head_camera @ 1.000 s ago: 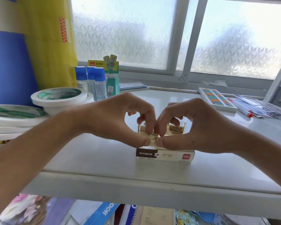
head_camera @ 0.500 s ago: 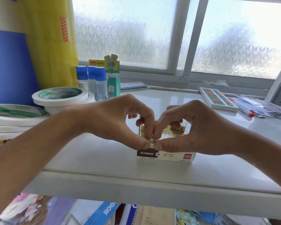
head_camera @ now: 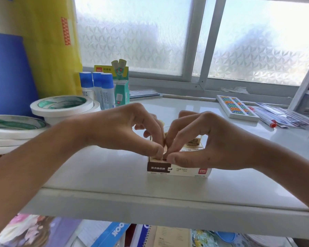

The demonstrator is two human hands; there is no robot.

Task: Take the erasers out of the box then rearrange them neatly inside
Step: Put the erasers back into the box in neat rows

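Tip imo: pin the box [head_camera: 178, 171] down w/ spare fingers and lift the eraser [head_camera: 165, 149] straight up, no tilting. Box sits mid-shelf near the front edge. Left hand [head_camera: 121, 132] & right hand [head_camera: 209, 141] both curled over it, thumb + forefinger tips pinching that eraser at the top.

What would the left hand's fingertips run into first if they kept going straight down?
The left hand points its fingertips down into the open cream-and-brown cardboard eraser box, so they would probably meet the cream erasers packed inside first, though depth is unclear.
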